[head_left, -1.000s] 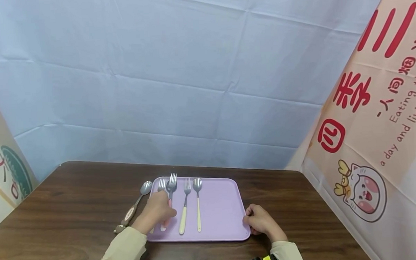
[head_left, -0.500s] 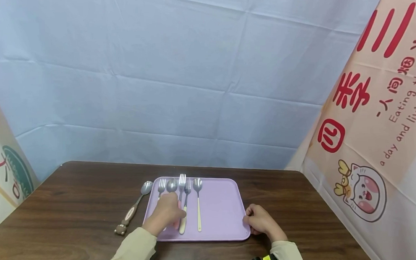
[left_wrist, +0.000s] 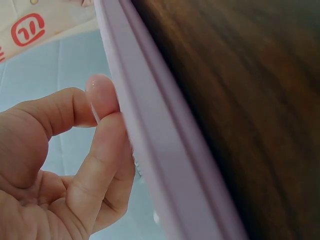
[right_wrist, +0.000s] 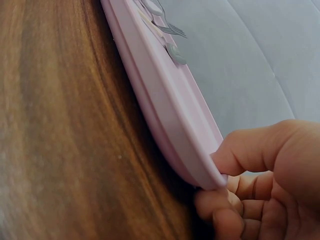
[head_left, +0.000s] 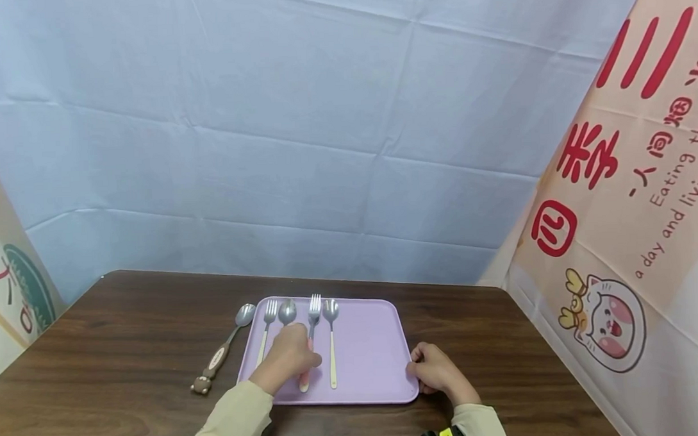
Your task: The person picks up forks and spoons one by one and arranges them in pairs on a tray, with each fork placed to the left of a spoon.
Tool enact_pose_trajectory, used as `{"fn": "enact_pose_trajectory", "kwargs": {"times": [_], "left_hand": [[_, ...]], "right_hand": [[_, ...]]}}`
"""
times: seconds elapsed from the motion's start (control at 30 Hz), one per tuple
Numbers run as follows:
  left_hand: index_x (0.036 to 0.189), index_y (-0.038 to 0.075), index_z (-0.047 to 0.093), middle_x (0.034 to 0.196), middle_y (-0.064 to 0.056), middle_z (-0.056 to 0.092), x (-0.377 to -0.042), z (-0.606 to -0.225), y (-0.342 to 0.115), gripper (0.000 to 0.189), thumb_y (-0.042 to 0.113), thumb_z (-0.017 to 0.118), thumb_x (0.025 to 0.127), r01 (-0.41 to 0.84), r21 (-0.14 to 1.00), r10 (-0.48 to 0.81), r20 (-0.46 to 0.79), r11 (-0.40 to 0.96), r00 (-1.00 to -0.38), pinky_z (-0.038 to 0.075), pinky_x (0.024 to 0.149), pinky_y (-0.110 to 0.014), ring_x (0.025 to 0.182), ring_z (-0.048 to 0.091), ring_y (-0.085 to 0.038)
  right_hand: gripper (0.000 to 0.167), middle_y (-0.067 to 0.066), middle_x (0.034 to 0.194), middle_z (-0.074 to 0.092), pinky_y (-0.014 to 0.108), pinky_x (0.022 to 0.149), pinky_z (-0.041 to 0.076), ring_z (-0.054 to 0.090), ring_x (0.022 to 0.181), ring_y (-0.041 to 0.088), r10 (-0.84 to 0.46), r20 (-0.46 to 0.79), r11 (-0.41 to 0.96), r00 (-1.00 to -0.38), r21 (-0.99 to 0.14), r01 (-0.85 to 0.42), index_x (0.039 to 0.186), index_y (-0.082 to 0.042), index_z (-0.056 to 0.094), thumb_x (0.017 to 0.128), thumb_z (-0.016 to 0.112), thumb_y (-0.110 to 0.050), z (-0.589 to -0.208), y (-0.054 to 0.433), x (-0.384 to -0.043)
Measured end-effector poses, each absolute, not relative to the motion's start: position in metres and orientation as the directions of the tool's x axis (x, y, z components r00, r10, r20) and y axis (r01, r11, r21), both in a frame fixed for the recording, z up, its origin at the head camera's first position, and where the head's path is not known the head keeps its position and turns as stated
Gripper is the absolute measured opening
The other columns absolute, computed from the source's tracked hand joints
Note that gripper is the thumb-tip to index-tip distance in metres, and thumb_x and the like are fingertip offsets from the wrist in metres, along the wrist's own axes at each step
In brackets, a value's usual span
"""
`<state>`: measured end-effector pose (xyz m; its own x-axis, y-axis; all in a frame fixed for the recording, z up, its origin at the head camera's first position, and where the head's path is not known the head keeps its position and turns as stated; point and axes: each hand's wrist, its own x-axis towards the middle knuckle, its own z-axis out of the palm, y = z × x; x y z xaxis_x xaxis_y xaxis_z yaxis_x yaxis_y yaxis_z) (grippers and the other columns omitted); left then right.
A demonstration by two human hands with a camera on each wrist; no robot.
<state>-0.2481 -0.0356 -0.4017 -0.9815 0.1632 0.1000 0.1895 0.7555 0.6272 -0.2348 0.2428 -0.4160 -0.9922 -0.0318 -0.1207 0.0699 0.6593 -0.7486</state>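
Your left hand (head_left: pixel 292 349) has shifted right with the pink-handled metal fork (head_left: pixel 314 314) it pinches, whose tines now overlap a cream-handled metal fork (head_left: pixel 304 386), though your exact grip is hard to see. You have three forks, counting another slim cream-handled one (head_left: pixel 265 336), and two oval-bowled metal spoons (head_left: pixel 331 311) within the smooth rectangular lilac tray (head_left: pixel 368 352), its edge gripped by your right hand (head_left: pixel 436 369); one brown bear-handled spoon (head_left: pixel 218 357) lies outside on dark wood-grain table (head_left: pixel 128 341).

The tray (head_left: pixel 371 352) looks smooth plastic, the fork tines (head_left: pixel 315 302) shiny metal, the backdrop (head_left: pixel 288 130) matt cloth.
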Motion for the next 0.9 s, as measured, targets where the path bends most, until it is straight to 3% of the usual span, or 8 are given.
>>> {"fn": "enact_pose_trajectory", "kwargs": {"times": [0.3, 0.9], "left_hand": [[0.048, 0.009, 0.051, 0.033, 0.003, 0.045, -0.248, -0.402, -0.030, 0.020, 0.003, 0.061, 0.064, 0.235, 0.644, 0.222, 0.104, 0.728, -0.970, 0.043, 0.050, -0.023, 0.031, 0.048, -0.008], [0.056, 0.007, 0.049, 0.034, 0.003, 0.046, -0.248, -0.403, -0.014, 0.018, 0.002, 0.062, 0.067, 0.243, 0.692, 0.243, 0.100, 0.680, -0.965, 0.042, 0.035, -0.022, 0.028, 0.048, -0.010]], "right_hand": [[0.011, 0.009, 0.060, 0.049, 0.026, 0.042, 0.042, 0.047, 0.045, 0.015, -0.040, -0.125, 0.655, -0.991, -0.753, 0.069, 0.079, -0.002, 0.049, 0.072, 0.057, -0.001, -0.418, 0.242, -0.236], [0.010, 0.009, 0.060, 0.049, 0.026, 0.042, 0.042, 0.048, 0.046, 0.015, -0.050, -0.125, 0.646, -0.991, -0.761, 0.063, 0.079, -0.002, 0.049, 0.072, 0.056, -0.001, -0.418, 0.241, -0.236]]}}
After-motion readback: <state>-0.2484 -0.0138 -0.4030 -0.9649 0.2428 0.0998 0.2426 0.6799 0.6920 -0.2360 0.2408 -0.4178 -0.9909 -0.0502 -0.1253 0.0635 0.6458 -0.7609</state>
